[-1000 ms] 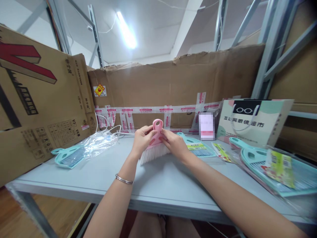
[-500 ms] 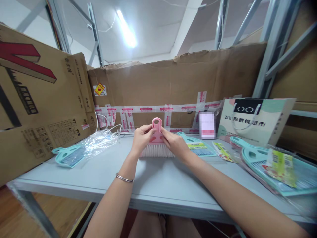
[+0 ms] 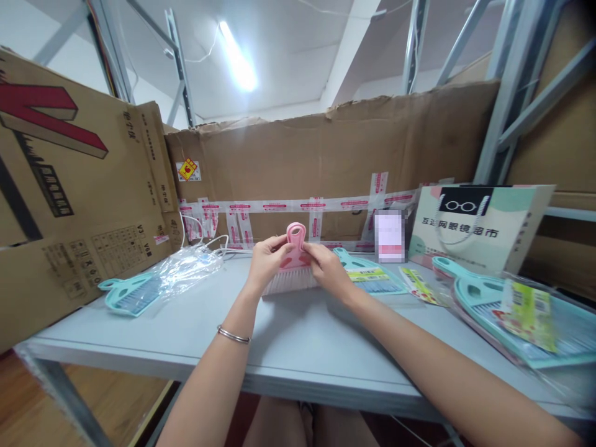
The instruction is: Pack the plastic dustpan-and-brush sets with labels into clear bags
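Observation:
A pink hand brush (image 3: 297,253) with white bristles stands upright at the middle of the table, its looped handle on top and its bristles low over the tabletop. My left hand (image 3: 269,264) grips its left side, thumb in front. From the right, my right hand (image 3: 328,267) pinches the other side and covers part of the bristles. Just right of it lies a turquoise dustpan and brush set (image 3: 367,273) with a yellow-green label. Whether a pink dustpan is behind the brush, I cannot tell.
Crumpled clear plastic (image 3: 193,270) and another turquoise set (image 3: 133,293) lie at left. At right are a loose label card (image 3: 421,287), wrapped turquoise sets (image 3: 493,298) and a paper bag (image 3: 479,230). Cardboard (image 3: 279,155) walls the back; a large box (image 3: 93,186) stands left.
The pink brush has tilted and turned slightly, and my right hand has shifted a little over its right side. Both hands keep their hold.

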`<action>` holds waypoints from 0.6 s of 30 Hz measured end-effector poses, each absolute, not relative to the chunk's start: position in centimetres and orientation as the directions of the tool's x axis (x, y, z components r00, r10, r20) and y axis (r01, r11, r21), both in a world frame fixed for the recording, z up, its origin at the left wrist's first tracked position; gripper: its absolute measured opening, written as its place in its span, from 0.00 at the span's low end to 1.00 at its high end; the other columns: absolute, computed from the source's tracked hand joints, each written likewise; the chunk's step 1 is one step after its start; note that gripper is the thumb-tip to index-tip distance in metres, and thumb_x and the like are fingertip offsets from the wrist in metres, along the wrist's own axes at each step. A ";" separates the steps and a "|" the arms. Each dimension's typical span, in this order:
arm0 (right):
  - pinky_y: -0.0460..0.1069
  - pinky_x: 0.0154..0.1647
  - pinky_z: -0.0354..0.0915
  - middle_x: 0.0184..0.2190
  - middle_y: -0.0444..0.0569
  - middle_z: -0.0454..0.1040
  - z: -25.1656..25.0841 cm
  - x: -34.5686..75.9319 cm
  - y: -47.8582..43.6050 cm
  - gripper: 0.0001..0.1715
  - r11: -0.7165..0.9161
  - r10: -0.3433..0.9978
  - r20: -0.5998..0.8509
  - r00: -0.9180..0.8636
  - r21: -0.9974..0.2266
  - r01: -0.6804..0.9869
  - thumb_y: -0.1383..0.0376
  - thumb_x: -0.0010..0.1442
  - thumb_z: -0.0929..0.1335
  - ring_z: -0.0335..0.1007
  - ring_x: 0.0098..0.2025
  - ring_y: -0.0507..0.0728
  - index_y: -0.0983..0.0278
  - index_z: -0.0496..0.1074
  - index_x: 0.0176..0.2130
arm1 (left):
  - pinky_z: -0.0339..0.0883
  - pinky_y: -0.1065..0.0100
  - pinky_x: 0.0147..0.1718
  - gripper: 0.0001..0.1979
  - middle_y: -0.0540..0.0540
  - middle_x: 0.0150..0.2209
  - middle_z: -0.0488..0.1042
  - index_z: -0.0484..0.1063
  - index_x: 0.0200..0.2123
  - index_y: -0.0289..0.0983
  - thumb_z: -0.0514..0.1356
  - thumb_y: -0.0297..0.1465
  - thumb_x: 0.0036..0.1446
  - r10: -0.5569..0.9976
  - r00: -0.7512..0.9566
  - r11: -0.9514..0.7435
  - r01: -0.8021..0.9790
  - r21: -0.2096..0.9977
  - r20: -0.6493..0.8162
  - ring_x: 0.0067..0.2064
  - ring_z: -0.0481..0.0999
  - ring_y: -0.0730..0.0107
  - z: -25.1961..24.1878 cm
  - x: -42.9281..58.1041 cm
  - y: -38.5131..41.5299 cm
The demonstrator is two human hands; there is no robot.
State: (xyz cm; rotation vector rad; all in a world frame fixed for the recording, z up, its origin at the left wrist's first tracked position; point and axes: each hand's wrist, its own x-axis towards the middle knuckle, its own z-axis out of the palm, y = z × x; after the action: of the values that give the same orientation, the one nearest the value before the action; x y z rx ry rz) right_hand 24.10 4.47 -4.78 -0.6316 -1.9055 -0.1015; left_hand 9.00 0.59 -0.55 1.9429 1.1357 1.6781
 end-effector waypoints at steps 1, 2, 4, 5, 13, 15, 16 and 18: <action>0.54 0.44 0.66 0.41 0.51 0.75 -4.6 24.2 4.5 0.18 0.855 0.395 0.878 -0.271 -0.243 0.459 0.72 0.58 0.59 0.70 0.42 0.58 0.62 0.71 0.45 | 0.64 0.72 0.33 0.12 0.48 0.30 0.74 0.75 0.37 0.33 0.58 0.33 0.51 0.724 0.009 -0.633 0.408 0.658 0.690 0.32 0.70 0.72 -0.7 9.0 0.6; 0.54 0.43 0.66 0.40 0.51 0.75 -4.4 24.3 4.5 0.16 0.853 0.410 0.873 -0.263 -0.265 0.449 0.70 0.58 0.60 0.70 0.41 0.57 0.63 0.71 0.43 | 0.63 0.71 0.33 0.12 0.48 0.29 0.74 0.75 0.36 0.33 0.56 0.34 0.54 0.706 0.043 -0.636 0.478 0.606 0.707 0.32 0.70 0.72 -0.9 9.1 0.7; 0.53 0.43 0.65 0.39 0.51 0.75 -4.3 24.5 4.5 0.14 0.848 0.432 0.866 -0.253 -0.294 0.442 0.69 0.58 0.61 0.69 0.40 0.57 0.63 0.72 0.41 | 0.64 0.70 0.35 0.14 0.46 0.31 0.74 0.73 0.36 0.34 0.49 0.34 0.59 0.672 0.147 -0.635 0.617 0.464 0.725 0.34 0.71 0.70 -1.3 9.1 0.9; 0.53 0.43 0.64 0.38 0.51 0.75 -4.2 24.5 4.5 0.14 0.844 0.439 0.864 -0.246 -0.303 0.442 0.69 0.59 0.61 0.69 0.40 0.57 0.63 0.72 0.40 | 0.63 0.69 0.38 0.15 0.45 0.34 0.74 0.71 0.38 0.34 0.47 0.34 0.60 0.663 0.210 -0.632 0.671 0.387 0.719 0.36 0.72 0.69 -1.4 9.1 1.0; 0.52 0.41 0.63 0.36 0.51 0.75 -3.5 24.2 4.2 0.15 0.827 0.501 0.834 -0.231 -0.382 0.413 0.66 0.58 0.61 0.68 0.39 0.57 0.62 0.74 0.42 | 0.63 0.68 0.34 0.15 0.42 0.42 0.72 0.63 0.44 0.37 0.42 0.37 0.63 0.769 0.245 -0.358 0.930 0.080 0.590 0.43 0.73 0.63 -1.5 8.9 1.7; 0.51 0.42 0.63 0.38 0.51 0.76 -3.1 24.1 3.9 0.15 0.823 0.526 0.819 -0.231 -0.421 0.381 0.65 0.58 0.61 0.69 0.39 0.57 0.61 0.74 0.42 | 0.62 0.69 0.32 0.16 0.42 0.40 0.73 0.63 0.42 0.38 0.41 0.38 0.63 0.768 0.230 -0.331 0.942 0.062 0.598 0.42 0.73 0.64 -1.5 9.0 1.8; 0.51 0.42 0.63 0.39 0.50 0.76 -2.8 24.1 3.8 0.16 0.816 0.548 0.804 -0.230 -0.455 0.356 0.65 0.58 0.61 0.69 0.39 0.56 0.61 0.74 0.42 | 0.62 0.69 0.32 0.16 0.43 0.39 0.73 0.63 0.40 0.38 0.40 0.39 0.63 0.767 0.226 -0.322 0.945 0.056 0.601 0.40 0.74 0.64 -1.5 9.0 1.8; 0.50 0.40 0.64 0.39 0.49 0.77 -2.4 23.9 3.5 0.16 0.786 0.612 0.758 -0.225 -0.549 0.286 0.63 0.58 0.61 0.70 0.37 0.56 0.61 0.75 0.41 | 0.61 0.69 0.30 0.18 0.43 0.37 0.74 0.63 0.39 0.38 0.39 0.39 0.63 0.770 0.208 -0.298 0.953 0.052 0.603 0.38 0.74 0.63 -1.5 9.1 1.8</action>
State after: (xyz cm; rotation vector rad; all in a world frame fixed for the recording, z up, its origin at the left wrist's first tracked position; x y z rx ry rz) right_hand 23.93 3.55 -2.42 -0.6908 -1.8195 0.3510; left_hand 9.12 1.77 -1.51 2.6793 2.0056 0.9580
